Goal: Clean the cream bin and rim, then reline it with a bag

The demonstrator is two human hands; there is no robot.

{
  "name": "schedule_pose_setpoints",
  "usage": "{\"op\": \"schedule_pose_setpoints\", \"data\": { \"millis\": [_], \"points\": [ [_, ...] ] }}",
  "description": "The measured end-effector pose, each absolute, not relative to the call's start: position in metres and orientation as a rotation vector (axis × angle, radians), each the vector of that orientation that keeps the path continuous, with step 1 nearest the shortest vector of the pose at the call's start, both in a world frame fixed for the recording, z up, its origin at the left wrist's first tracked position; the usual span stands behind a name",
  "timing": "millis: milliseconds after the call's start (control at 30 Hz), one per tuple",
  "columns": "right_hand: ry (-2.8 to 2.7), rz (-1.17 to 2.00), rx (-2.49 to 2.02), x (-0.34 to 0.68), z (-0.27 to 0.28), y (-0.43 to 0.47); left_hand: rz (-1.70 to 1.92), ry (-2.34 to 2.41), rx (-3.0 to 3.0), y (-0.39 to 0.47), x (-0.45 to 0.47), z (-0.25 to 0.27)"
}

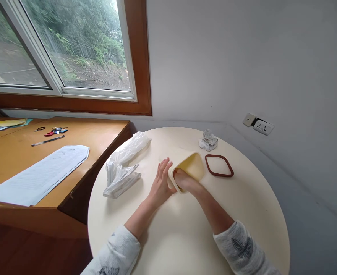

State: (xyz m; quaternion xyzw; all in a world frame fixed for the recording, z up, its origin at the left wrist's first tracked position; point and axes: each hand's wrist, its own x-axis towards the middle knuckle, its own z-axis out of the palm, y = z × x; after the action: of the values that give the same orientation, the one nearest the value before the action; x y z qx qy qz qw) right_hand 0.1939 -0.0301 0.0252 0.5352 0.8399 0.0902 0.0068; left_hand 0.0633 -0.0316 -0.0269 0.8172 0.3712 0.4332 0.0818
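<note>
Sleeves; cream container encloses right fingers, touches left fingers.

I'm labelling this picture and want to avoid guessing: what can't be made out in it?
Head view: right hand, fingertips hidden by the hand itself and the rim of the cream container.
Head view: printed sheets, text too small to read.
Head view: plastic bag, any contents hidden by its crumpled folds.
Head view: left sleeve, cut off by the bottom edge.

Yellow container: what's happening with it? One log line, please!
Left hand: holds yellow container from outside | Right hand: reaches inside it, partly hidden | Nearby: red-brown ring lies flat on table
</note>
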Motion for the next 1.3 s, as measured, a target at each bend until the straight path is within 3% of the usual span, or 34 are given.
{"op": "schedule_pose_setpoints", "data": {
  "millis": [167, 233, 600, 800, 1300],
  "points": [
    [2.837, -1.281, 1.734, 0.21, 0.045, -0.052, 1.331, 1.153, 2.297, -0.031, 0.057, -0.02],
    [2.733, -1.565, 1.73, 0.215, 0.054, -0.064, 1.334, 1.137, 2.259, -0.031, 0.055, -0.019],
    [2.724, -1.382, 1.732, 0.201, 0.06, -0.083, 1.315, 1.076, 2.318, -0.033, 0.056, -0.023],
    [2.76, -1.109, 1.725, 0.201, 0.062, -0.084, 1.389, 1.051, 2.211, -0.031, 0.053, -0.023],
    [2.625, -0.633, 1.488, 0.201, 0.028, -0.024, 1.301, 0.943, 2.306, -0.032, 0.056, -0.022]
  ]
}}
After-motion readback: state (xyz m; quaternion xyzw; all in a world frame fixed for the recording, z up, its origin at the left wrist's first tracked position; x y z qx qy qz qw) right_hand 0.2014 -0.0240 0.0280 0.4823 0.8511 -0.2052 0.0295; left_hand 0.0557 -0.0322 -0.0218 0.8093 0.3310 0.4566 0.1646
